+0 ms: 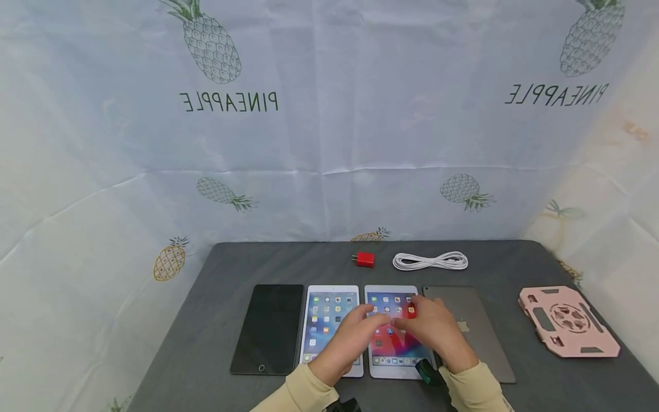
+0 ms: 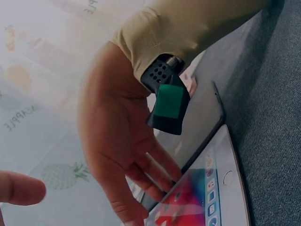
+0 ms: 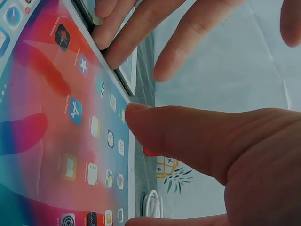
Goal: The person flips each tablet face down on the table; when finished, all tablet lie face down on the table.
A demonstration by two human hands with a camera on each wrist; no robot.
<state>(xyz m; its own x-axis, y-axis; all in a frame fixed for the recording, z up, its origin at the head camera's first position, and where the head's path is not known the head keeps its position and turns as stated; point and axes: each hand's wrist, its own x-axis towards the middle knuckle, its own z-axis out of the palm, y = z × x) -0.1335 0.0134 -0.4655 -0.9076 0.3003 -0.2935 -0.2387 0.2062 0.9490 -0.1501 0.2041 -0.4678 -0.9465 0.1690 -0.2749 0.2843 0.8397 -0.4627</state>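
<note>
Both hands hover close over a white tablet (image 1: 393, 361) with a lit, colourful home screen. My left hand (image 1: 351, 339) reaches in from the left, its fingers extended toward the middle of that screen. From the right comes my right hand (image 1: 437, 329), its fingertips over the screen's upper right part and its thumb near the left hand's fingertips. In the right wrist view the right thumb (image 3: 178, 134) lies over the tablet's edge, fingers spread. Left of this tablet lies a second white tablet (image 1: 321, 320), also lit. A grey tablet (image 1: 465, 306) lies back up on the right, partly under the right forearm.
A black tablet (image 1: 270, 326) with a dark screen lies at the far left of the row. Behind the row are a red plug adapter (image 1: 365, 260) and a coiled white cable (image 1: 430, 261). A pink tablet case (image 1: 568, 320) rests near the table's right edge. A pineapple-print curtain (image 1: 329, 137) hangs behind.
</note>
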